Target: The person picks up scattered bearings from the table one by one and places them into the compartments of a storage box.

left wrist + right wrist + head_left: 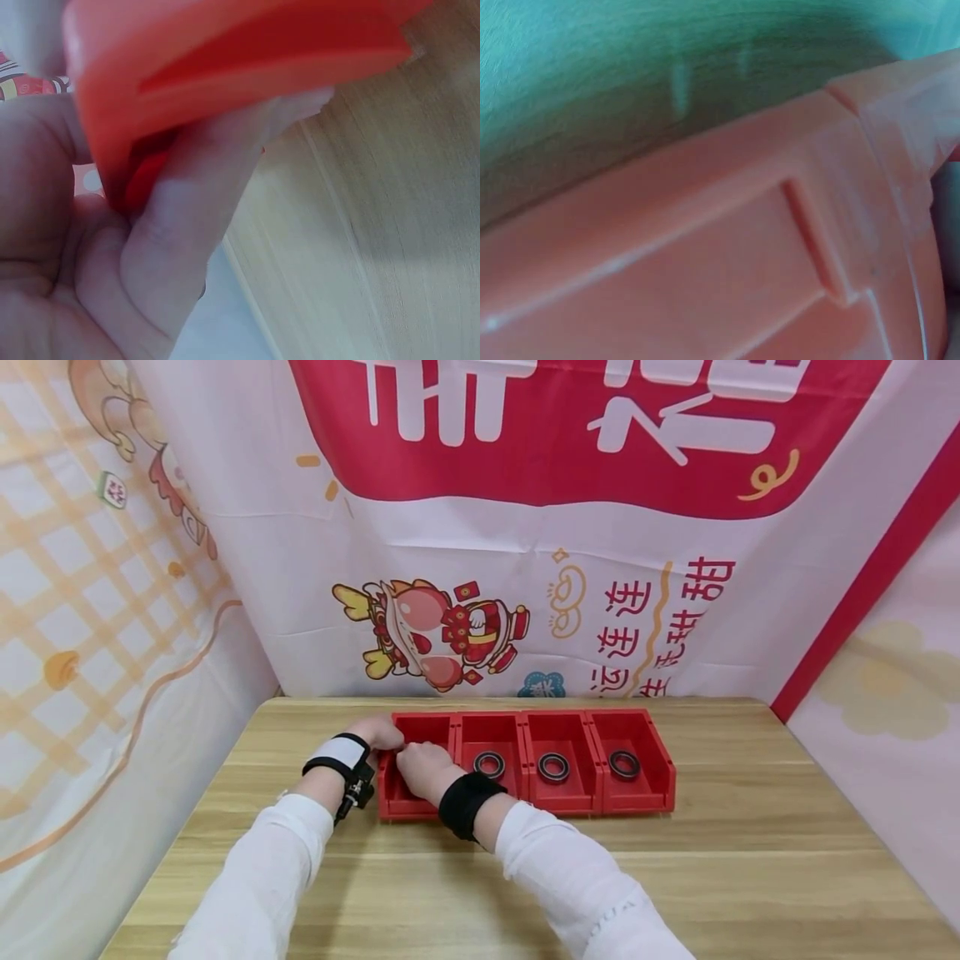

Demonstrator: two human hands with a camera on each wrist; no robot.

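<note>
A row of red plastic storage bins (652,806) stands on the table. The person's left hand (377,732) grips the left side wall of the leftmost bin (426,727). In the left wrist view, the fingers (191,199) lie along both sides of the red bin wall (225,82). Over that same bin reaches the right hand (427,770), its fingertips down inside and hidden from the head view. Only a bin's red side (705,277) shows clearly in the right wrist view, so what this hand holds is hidden. Ball bearings (490,765) lie singly in the other bins.
The wooden table (750,843) extends in front of the bins and to both sides. Behind it hangs a printed cloth backdrop (465,543), with another cloth (112,652) along the left. Each wrist wears a dark strap (471,804).
</note>
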